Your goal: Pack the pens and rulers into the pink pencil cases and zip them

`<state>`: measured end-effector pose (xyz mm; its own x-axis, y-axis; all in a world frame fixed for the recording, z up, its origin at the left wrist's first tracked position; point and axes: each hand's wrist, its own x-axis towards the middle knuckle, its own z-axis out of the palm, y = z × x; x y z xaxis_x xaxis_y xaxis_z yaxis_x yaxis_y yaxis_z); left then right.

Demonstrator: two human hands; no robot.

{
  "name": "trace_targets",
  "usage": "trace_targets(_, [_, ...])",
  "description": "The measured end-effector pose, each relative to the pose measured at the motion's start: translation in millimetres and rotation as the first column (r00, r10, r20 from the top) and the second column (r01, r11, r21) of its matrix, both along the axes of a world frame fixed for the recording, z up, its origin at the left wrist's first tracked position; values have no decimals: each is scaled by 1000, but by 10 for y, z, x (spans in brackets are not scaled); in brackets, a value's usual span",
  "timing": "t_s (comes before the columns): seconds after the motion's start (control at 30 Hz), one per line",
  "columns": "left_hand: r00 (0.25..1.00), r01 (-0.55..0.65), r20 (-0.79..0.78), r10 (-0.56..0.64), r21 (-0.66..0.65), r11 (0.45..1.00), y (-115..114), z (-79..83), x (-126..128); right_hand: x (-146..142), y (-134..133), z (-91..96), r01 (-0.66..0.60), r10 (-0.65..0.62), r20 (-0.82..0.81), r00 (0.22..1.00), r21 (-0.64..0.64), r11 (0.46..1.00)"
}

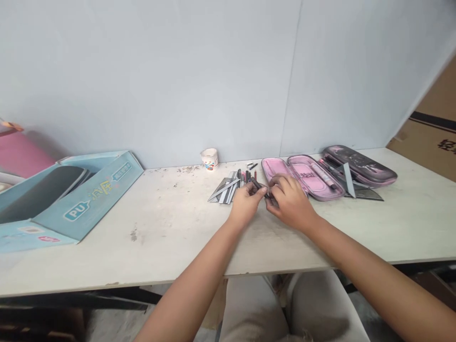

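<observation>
The left hand (245,204) and right hand (290,202) pinch a dark pen (257,184), light and stiff, easiest held by its slim barrel, beside a pink pencil case (302,178).

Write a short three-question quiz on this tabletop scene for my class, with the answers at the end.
1. True or false: the blue printed box lies to the right of the open pencil case.
2. Multiple choice: what colour is the inside of the open pencil case? A) pink B) green C) yellow
3. Short answer: what slim dark item lies between the person's left hand and right hand?

Key: 1) false; 2) A; 3) a dark pen
</observation>
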<state>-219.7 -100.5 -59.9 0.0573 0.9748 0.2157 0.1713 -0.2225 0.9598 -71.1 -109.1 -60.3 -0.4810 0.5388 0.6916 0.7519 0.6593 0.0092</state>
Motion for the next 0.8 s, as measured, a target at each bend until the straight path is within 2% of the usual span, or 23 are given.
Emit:
trace_targets(0.17, [969, 114, 234, -86, -111, 987, 34, 143, 391, 357, 50, -6, 73, -73, -18, 997, 31, 997])
trace_targets(0.3, [952, 112, 298, -67, -139, 984, 185, 235, 777, 708, 191, -10, 161, -157, -64, 985, 57, 985])
trace_targets(0.4, [959, 143, 265, -104, -130, 981, 366, 226, 1093, 979, 314, -72, 227, -224, -93, 970, 26, 973])
trace_targets(0.47, [981, 138, 150, -121, -110, 984, 510, 182, 1290, 1131, 384, -133, 273, -274, -129, 953, -28, 962])
trace_targets(0.57, [982, 60, -179, -61, -10, 998, 729, 90, 1529, 1283, 464, -219, 400, -420, -173, 891, -139, 906])
trace_targets(0.63, [904, -1, -427, 33, 75, 997, 840, 32, 1636, 1329, 504, -264, 479, -512, -169, 842, -200, 855])
trace_targets(0.7, [780, -47, -614, 117, 129, 991, 901, -11, 1695, 1343, 534, -303, 518, -559, -165, 813, -234, 823])
trace_targets(0.8, [641, -53, -750, 160, 166, 985, 904, -43, 1660, 1332, 553, -351, 526, -568, -175, 804, -235, 817])
